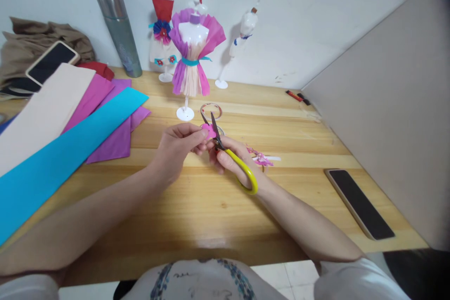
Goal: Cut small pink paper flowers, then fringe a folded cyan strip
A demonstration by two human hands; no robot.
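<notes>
Between the thumb and fingers of my left hand point(181, 147) is a small pink piece of paper point(210, 131). My right hand point(230, 153) is wrapped round yellow-handled scissors point(246, 171), whose dark blades stand apart with the pink piece at them. Whether the blades are cutting into it I cannot tell. Behind my hands stands a small white dress form point(193, 35) in a pink, purple and cream paper dress with a blue band. A ring of tape point(211, 110) lies just beyond the scissors, and pink scraps point(260, 156) lie right of my right hand.
Blue paper point(75, 152), cream paper point(49, 112) and purple sheets cover the table's left side. A steel flask point(121, 37) and other dress forms point(162, 33) stand along the wall. One phone point(360, 204) lies at right, another phone point(52, 63) at left beside brown cloth point(49, 40).
</notes>
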